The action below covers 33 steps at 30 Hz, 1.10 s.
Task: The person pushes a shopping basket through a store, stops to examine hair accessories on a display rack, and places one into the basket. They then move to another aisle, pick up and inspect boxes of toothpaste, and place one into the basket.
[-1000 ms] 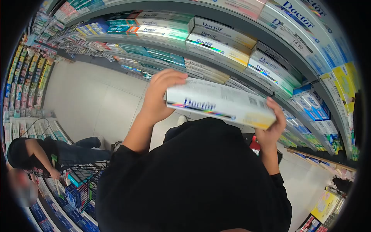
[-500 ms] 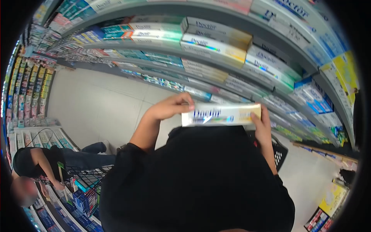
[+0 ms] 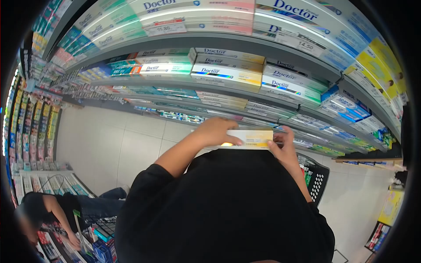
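A white and yellow toothpaste box (image 3: 252, 137) lies level between my two hands, in front of my black shirt. My left hand (image 3: 219, 133) is wrapped over its left part, thumb on the front, and covers much of the print. At the box's right end, my right hand (image 3: 284, 145) pinches the corner with the thumb, its other fingers behind. Ahead, a similar white and yellow box (image 3: 226, 75) sits in a stack on the middle shelf, beside a white and green one (image 3: 289, 89).
Grey shelves (image 3: 175, 41) of boxes curve across the front. A black basket (image 3: 319, 182) with items is at my right side. At the lower left a person (image 3: 57, 210) leans by a wire cart (image 3: 94, 221). Pale floor tiles (image 3: 105, 140) show on the left.
My left hand has slid right along the box, covering its lettering. The box sits slightly lower and further left at its right end. The shelves appear lower in view.
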Tool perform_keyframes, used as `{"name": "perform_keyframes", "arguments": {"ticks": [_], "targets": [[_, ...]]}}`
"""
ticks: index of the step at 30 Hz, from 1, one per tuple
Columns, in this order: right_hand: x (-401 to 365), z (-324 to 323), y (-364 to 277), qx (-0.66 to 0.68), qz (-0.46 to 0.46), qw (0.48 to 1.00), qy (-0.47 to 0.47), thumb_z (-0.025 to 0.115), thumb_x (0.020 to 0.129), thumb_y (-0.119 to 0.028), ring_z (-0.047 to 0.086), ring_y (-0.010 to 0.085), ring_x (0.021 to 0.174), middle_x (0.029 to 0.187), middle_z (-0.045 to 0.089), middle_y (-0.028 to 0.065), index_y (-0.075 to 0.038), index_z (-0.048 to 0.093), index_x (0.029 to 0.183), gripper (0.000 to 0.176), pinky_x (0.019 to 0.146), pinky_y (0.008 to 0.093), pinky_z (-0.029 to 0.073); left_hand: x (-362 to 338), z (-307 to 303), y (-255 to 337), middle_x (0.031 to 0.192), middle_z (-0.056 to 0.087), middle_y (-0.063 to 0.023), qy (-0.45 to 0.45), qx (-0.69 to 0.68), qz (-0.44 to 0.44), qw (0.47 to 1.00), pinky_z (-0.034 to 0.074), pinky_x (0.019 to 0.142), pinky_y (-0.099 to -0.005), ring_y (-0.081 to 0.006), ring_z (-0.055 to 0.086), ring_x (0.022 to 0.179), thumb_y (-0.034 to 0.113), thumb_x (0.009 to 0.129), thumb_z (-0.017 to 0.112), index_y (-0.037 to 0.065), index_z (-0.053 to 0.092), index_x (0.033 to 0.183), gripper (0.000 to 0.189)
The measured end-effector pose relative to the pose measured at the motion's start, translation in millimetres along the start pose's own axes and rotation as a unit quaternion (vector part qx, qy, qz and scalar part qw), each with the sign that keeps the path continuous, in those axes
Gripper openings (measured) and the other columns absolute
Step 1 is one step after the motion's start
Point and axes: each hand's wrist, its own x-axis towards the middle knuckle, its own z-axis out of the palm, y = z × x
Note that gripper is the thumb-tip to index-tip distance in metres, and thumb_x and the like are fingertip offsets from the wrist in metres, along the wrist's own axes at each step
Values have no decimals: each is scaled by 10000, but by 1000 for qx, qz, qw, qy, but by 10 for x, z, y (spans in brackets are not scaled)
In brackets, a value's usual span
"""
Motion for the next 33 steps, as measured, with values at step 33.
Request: {"name": "perform_keyframes", "arguments": {"ticks": [33], "targets": [[-300, -448, 478, -548, 275, 789, 38, 623, 780, -532, 638, 310, 920, 935, 666, 146, -53, 579, 1034, 544, 779, 408, 504, 1059, -816, -437, 1301, 446, -198, 369, 296, 41, 880, 312, 1023, -485, -390, 404, 1200, 395, 792, 646, 121, 487, 1316, 613]]}}
